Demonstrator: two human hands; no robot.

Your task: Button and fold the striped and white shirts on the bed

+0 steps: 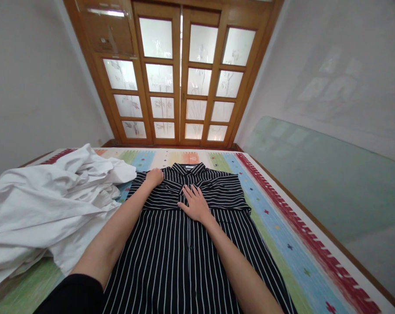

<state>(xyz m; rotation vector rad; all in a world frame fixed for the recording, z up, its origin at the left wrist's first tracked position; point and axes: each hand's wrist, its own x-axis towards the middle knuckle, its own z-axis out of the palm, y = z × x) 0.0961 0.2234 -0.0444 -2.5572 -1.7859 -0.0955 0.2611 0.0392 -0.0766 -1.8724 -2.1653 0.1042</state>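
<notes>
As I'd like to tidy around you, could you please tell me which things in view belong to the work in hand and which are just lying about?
In use:
- striped shirt, spread out
- left hand, curled at its shoulder
- right hand, flat on its front
- patterned covering, underneath

Apparently just lying about:
- white cloth heap, touched by neither hand

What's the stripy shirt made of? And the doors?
The shirt looks like thin, matte cloth, maybe cotton: it lies flat with soft creases. The doors look like smooth brown wood, with cloudy panes, probably glass: light glows through them.
</notes>
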